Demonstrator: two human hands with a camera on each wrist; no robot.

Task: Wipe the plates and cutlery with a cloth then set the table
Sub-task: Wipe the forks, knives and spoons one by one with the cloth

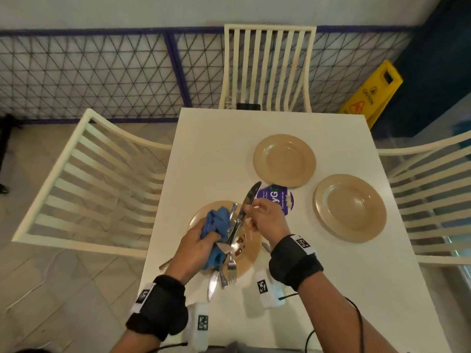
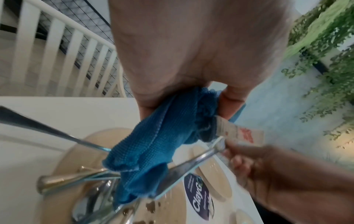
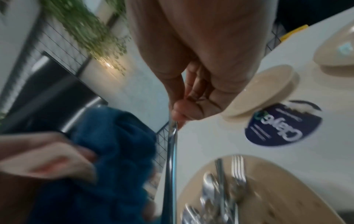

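Just left of my right hand (image 1: 265,217), pinching the steel table knife (image 1: 246,207), blade pointing away, my left hand (image 1: 196,248) clutches the crumpled blue cloth (image 1: 216,222).

Head view: evenly and softly lit, moderately bright, casting only faint shadows under the plates (image 1: 350,207) on the white table (image 1: 216,149). Showing slight glare on the knife blade (image 1: 251,197). Bowing straight lines at the edges, bending the chair (image 1: 86,179) rails outward; staying reasonably sharp at centre.

Left wrist view: smearing with motion blur across the right hand (image 2: 277,174) and cutlery; holding the blue cloth (image 2: 153,144) weave fairly crisp. Glowing warmly at the far right edge.

Right wrist view: running dimmer, blurring heavily throughout, rendering the cloth dark and soft; showing a small warm light spot among the foliage (image 3: 91,30).
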